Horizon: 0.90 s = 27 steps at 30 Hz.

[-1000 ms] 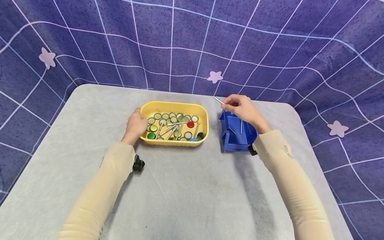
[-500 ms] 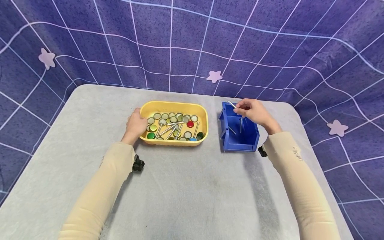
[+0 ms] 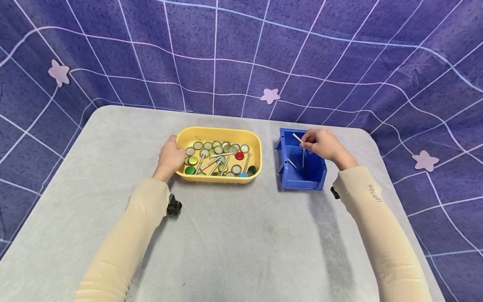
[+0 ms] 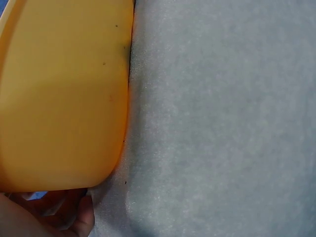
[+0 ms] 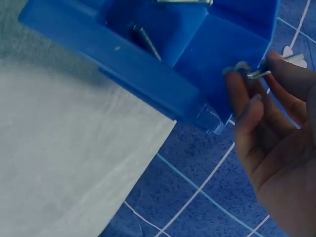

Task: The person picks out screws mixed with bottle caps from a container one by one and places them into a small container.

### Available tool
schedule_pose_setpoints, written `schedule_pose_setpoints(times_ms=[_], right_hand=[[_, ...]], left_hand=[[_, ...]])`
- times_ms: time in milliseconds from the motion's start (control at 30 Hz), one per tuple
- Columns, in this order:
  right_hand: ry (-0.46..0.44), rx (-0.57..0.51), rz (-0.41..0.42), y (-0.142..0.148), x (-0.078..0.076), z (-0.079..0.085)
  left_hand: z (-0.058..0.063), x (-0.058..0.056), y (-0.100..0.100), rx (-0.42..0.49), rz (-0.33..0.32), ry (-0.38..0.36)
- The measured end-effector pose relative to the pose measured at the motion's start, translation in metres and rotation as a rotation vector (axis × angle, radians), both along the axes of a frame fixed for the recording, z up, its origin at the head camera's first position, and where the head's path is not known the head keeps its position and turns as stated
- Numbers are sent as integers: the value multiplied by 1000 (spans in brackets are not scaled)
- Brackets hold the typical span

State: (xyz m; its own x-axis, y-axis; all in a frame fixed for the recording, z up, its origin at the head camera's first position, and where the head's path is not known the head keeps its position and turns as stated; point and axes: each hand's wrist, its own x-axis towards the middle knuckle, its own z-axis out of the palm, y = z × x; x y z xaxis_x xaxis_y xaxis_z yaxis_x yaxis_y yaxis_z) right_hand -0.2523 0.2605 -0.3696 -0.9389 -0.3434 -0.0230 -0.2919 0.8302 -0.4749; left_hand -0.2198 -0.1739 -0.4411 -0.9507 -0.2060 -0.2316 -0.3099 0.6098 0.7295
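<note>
My left hand [image 3: 171, 156] grips the left end of a yellow tub [image 3: 219, 179], its fingers bent at the tub's end in the left wrist view. Inside the tub lie bottle caps, mostly upside down, and several long silver bolts [image 3: 222, 155]. Above the back part of a blue bin [image 3: 302, 185], my right hand [image 3: 322, 143] pinches one silver bolt [image 3: 296, 137] between thumb and fingertips. It is held at a slant. Below, a bolt [image 3: 303, 158] and another bolt [image 3: 292, 163] lie in the bin. In the right wrist view the fingers partly cover the held bolt [image 5: 291, 60].
Both containers stand on a grey cloth-covered table [image 3: 234, 243], the bin right of the tub with a gap between them. A purple curtain [image 3: 158, 54] with line patterns and stars hangs behind the table and at both sides.
My right hand has moved right and a little toward me, bringing the bolt from beside the blue bin to over it. The left hand and the tub have stayed in place.
</note>
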Motion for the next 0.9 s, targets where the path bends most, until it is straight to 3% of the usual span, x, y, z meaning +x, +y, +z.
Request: schedule_pose_setpoints(times_ms=[233,467,900], right_hand=[[80,137,20,-2,-1,0],[83,115,34,-18,-3,6],[76,58,134,-63,-2,13]], left_hand=[[0,0,0,1,3,10],[-2,0,-1,-8,-1,24],[-3,0,-1,-10,-1,27]])
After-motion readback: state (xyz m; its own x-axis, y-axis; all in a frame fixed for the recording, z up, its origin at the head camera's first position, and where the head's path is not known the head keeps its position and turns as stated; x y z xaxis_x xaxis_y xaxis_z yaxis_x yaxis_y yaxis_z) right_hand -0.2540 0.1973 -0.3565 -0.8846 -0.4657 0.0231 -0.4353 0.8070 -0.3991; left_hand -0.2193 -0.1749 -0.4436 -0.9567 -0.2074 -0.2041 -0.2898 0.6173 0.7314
